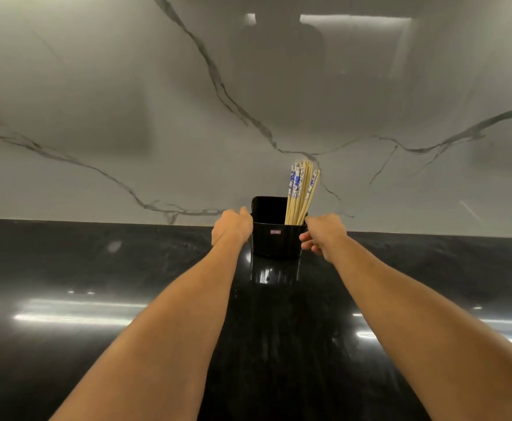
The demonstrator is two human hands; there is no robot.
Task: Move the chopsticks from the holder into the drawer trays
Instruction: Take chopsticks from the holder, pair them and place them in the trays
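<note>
Basically step one: left hand (pixel 232 226) and right hand (pixel 326 235) flank the holder (pixel 276 243) at the desk's (pixel 121 268) far edge. Right fingers (pixel 307 240) loose, empty; left's, can't tell. Next: pinch the chopsticks (pixel 299 192).

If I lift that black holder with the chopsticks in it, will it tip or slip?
Probably weighted rightward: the chopsticks all lean at the right of the holder. Its smooth walls may be slippery. It likely slides easily on the polished countertop.

Small label (pixel 275 231) on the black holder (pixel 276 243), seemingly too blurred to read
</note>
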